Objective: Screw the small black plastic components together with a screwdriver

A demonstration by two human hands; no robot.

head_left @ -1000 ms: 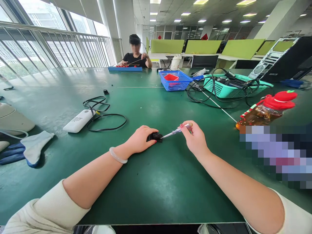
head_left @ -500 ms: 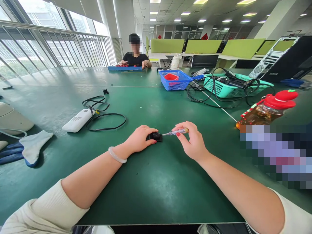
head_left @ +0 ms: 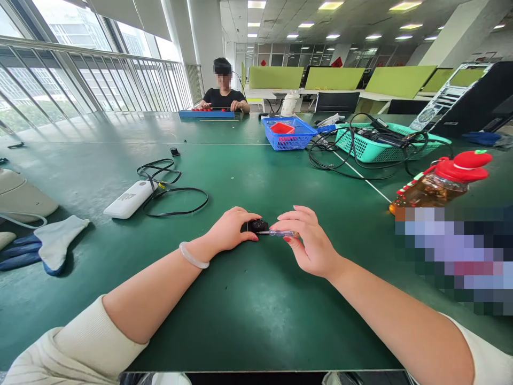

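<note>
On the green table in front of me lies a small black part [head_left: 259, 225], whose exact kind I cannot make out. My left hand [head_left: 230, 230] is closed on its left side, thumb at the near edge and fingers at the far edge. A screwdriver with a clear handle [head_left: 282, 233] is in my right hand [head_left: 308, 238], pinched between thumb and fingers. The screwdriver lies nearly level, its shaft pointing left, with the tip at the near right side of the black part. Whether the tip touches the part is too small to tell.
A white power bank [head_left: 131, 199] with a black cable and a glove [head_left: 60, 243] lie to the left. A blue basket [head_left: 289, 140], a green basket [head_left: 368, 152] and a red-capped bottle [head_left: 435, 184] stand right. A person [head_left: 223, 97] sits across the table.
My right hand has lowered the screwdriver's handle and moved it a little left. The tip has shifted towards the near side of the black part. My left hand keeps its hold.
</note>
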